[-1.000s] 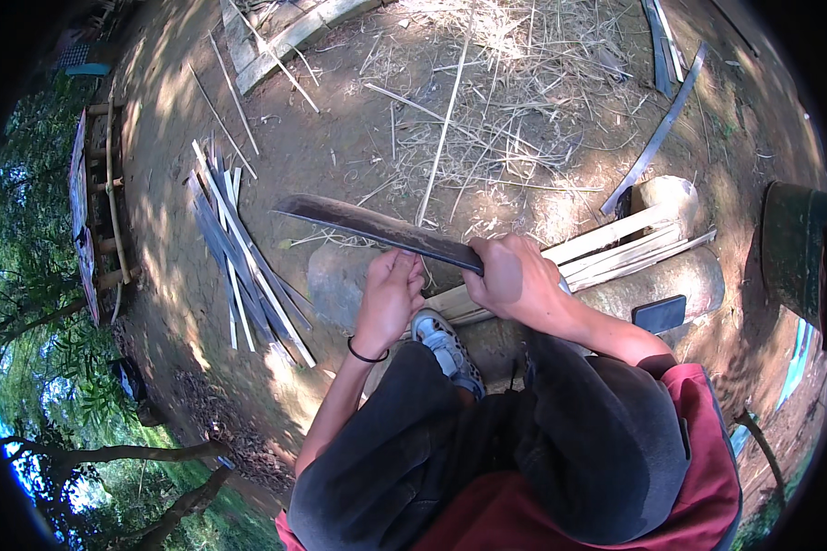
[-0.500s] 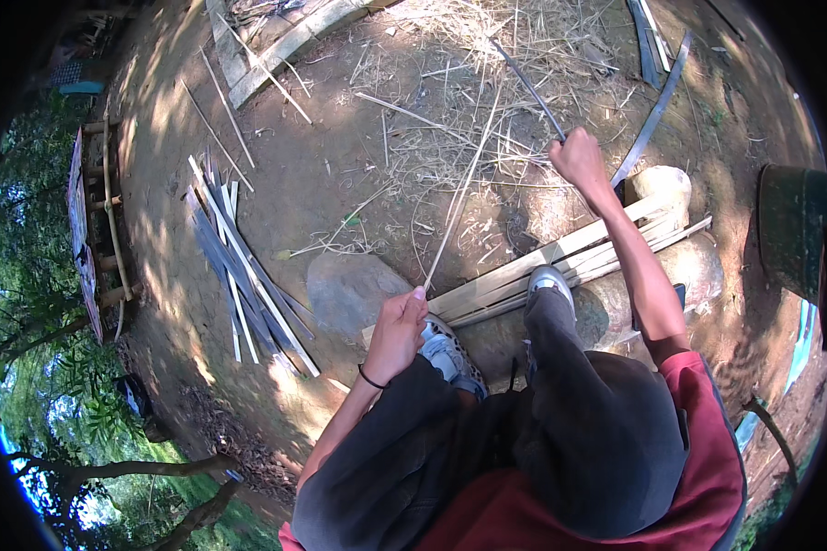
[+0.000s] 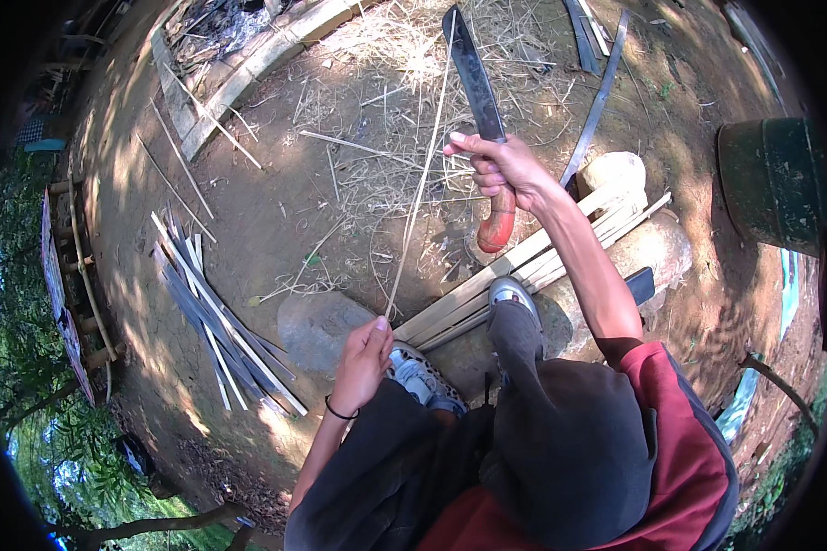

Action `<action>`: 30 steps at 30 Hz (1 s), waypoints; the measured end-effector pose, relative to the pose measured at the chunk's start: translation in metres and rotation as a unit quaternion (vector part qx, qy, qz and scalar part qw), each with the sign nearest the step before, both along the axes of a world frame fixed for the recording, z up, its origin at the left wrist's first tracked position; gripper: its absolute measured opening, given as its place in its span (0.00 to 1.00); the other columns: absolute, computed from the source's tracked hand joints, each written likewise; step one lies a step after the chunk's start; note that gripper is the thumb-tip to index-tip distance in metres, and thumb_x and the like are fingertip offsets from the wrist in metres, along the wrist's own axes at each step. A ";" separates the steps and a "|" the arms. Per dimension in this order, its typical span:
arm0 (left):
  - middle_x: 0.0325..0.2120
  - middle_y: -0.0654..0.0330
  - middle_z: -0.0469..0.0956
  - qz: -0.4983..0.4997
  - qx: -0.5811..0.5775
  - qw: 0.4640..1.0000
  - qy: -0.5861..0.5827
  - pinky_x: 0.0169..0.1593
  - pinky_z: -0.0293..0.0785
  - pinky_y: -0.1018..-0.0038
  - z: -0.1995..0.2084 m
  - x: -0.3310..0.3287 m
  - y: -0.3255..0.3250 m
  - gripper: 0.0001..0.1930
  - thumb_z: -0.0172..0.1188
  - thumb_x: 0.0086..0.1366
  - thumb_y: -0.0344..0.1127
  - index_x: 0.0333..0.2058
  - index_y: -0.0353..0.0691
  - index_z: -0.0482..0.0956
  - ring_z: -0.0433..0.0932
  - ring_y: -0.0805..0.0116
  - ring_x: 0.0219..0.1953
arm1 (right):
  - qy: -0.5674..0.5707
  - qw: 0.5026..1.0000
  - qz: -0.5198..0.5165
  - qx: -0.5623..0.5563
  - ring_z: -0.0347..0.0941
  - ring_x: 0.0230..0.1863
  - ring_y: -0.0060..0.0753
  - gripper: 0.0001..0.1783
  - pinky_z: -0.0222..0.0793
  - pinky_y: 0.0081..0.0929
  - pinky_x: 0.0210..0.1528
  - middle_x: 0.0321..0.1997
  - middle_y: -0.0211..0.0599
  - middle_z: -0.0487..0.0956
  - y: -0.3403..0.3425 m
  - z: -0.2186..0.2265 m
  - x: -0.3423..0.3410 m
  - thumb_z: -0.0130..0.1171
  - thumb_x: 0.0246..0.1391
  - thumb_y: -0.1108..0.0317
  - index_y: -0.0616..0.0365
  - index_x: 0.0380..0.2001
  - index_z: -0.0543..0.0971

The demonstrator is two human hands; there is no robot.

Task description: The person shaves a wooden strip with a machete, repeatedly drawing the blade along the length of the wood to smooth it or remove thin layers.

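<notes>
My right hand (image 3: 507, 173) is closed around the red handle of a machete (image 3: 476, 83), its broad dark blade pointing away from me with the flat side showing. Between the thumb and fingers of my left hand (image 3: 363, 363), a long thin bamboo strip (image 3: 421, 188) is pinched at its near end. The strip runs forward and slightly right, its far part passing close to the blade's tip; whether they touch I cannot tell. Below the machete handle, several split bamboo slats (image 3: 473, 298) lie across a log (image 3: 657, 248), with my right shoe (image 3: 513, 292) on them.
A bundle of dark and pale strips (image 3: 225, 317) lies on the ground at left, near a flat stone (image 3: 326, 326). Shavings (image 3: 377, 165) litter the dirt ahead. Beyond are a wooden beam (image 3: 266, 69) and a long dark strip (image 3: 602, 96). A green container (image 3: 772, 184) stands at right.
My right hand has moved left and turned, so the blade shows its flat side instead of a thin edge. My left hand still pinches the strip. The whole view has shifted somewhat.
</notes>
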State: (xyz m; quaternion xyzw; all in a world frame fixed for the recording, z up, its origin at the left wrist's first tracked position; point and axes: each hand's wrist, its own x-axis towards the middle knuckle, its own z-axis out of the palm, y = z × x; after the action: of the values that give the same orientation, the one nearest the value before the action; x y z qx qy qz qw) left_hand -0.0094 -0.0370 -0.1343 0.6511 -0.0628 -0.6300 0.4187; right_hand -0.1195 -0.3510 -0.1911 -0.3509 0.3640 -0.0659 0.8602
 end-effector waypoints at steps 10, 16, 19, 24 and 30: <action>0.13 0.72 0.56 -0.036 0.039 0.998 0.022 0.17 0.48 0.82 -0.001 0.002 0.000 0.21 0.42 0.74 0.48 0.25 0.41 0.66 0.54 0.83 0.14 | -0.076 0.993 -0.035 0.088 0.50 0.10 0.07 0.08 0.45 0.12 0.11 0.12 0.14 0.58 0.004 0.016 0.001 0.59 0.58 0.68 0.62 0.36 0.75; 0.13 0.69 0.58 -0.073 0.050 0.980 0.177 0.20 0.54 0.81 0.002 0.006 -0.004 0.23 0.36 0.75 0.51 0.29 0.38 0.68 0.56 0.79 0.15 | -0.035 0.997 -0.046 0.051 0.52 0.11 0.08 0.10 0.48 0.13 0.13 0.14 0.14 0.59 0.009 0.022 -0.003 0.65 0.54 0.68 0.59 0.32 0.74; 0.14 0.67 0.61 -0.084 0.035 0.976 0.198 0.21 0.57 0.80 0.013 0.008 -0.013 0.26 0.32 0.75 0.53 0.34 0.37 0.70 0.60 0.79 0.15 | -0.043 0.997 -0.052 0.038 0.51 0.11 0.09 0.11 0.47 0.14 0.13 0.13 0.15 0.60 0.014 0.028 -0.004 0.64 0.55 0.67 0.61 0.35 0.75; 0.14 0.66 0.64 -0.124 -0.047 0.988 0.073 0.22 0.60 0.80 0.014 0.012 -0.034 0.27 0.33 0.75 0.52 0.43 0.33 0.73 0.64 0.77 0.16 | -0.059 0.997 -0.035 -0.021 0.53 0.11 0.10 0.10 0.48 0.16 0.13 0.13 0.17 0.62 0.033 0.053 0.006 0.64 0.55 0.67 0.62 0.34 0.76; 0.14 0.65 0.65 -0.024 -0.141 0.985 0.094 0.20 0.61 0.81 0.024 0.012 -0.053 0.19 0.40 0.75 0.44 0.43 0.32 0.72 0.64 0.77 0.15 | -0.087 0.993 -0.029 -0.078 0.56 0.11 0.12 0.10 0.52 0.18 0.14 0.14 0.20 0.65 0.039 0.078 0.022 0.66 0.53 0.67 0.62 0.30 0.76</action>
State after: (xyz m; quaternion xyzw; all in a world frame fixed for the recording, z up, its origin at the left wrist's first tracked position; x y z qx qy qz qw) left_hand 0.0026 -0.0901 -0.1102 0.5218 -0.1271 -0.6831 0.4950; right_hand -0.0977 -0.3118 -0.1129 -0.3990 0.2913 -0.1494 0.8565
